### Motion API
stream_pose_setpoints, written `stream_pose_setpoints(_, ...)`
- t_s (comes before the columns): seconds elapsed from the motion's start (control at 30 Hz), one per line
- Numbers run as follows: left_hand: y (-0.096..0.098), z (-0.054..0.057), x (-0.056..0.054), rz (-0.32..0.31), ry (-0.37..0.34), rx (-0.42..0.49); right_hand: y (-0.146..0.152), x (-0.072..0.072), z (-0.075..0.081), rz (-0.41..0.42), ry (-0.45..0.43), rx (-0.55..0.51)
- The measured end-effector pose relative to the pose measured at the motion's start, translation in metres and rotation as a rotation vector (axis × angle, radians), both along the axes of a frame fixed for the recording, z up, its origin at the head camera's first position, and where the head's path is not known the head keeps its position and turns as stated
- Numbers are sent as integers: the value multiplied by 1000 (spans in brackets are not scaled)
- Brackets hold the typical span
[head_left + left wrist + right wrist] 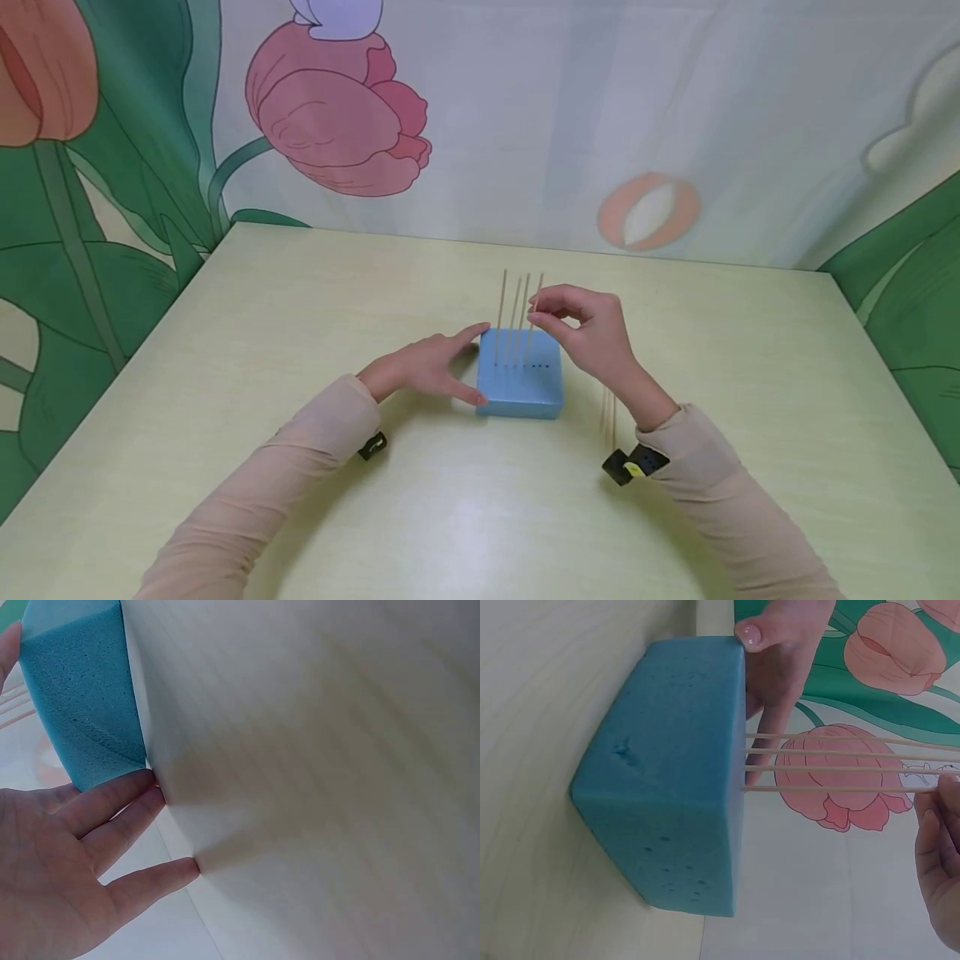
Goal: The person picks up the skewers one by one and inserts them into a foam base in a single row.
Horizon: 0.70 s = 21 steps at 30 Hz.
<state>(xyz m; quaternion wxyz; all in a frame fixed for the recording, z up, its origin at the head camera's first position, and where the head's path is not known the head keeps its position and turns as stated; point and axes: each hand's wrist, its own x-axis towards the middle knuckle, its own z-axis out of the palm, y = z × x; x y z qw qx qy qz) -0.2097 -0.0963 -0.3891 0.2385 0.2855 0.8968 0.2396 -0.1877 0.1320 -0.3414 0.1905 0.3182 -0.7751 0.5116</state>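
A blue foam block point(519, 393) sits on the table, with several thin wooden sticks point(501, 312) standing in a row in its top. Small dark holes continue the row to the right. My left hand point(427, 365) spreads along the block's left side, thumb at the near corner and index finger at the far corner; its fingers look straight in the left wrist view. Between thumb and fingertips, my right hand point(596, 333) pinches the upper part of the rightmost stick point(825, 790), whose lower end meets the block's top.
A few loose sticks point(609, 421) lie on the pale table point(465, 517) beneath my right wrist, partly hidden by it. Behind the table's far edge hangs a curtain point(510, 125) printed with flowers.
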Motion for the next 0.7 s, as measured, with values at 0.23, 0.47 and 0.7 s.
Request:
stream_pose_setpoints(0.23, 0, 1, 1, 8, -6, -5, 5, 1, -3, -2, -29, 23)
stream_pose_setpoints(0.47, 1, 0, 0, 3, -11, -11, 27, 0, -6, -71, -120, 45)
stream_pose_setpoints(0.7, -1, 1, 1, 7, -27, 0, 46, 1, -14, -131, -232, 98)
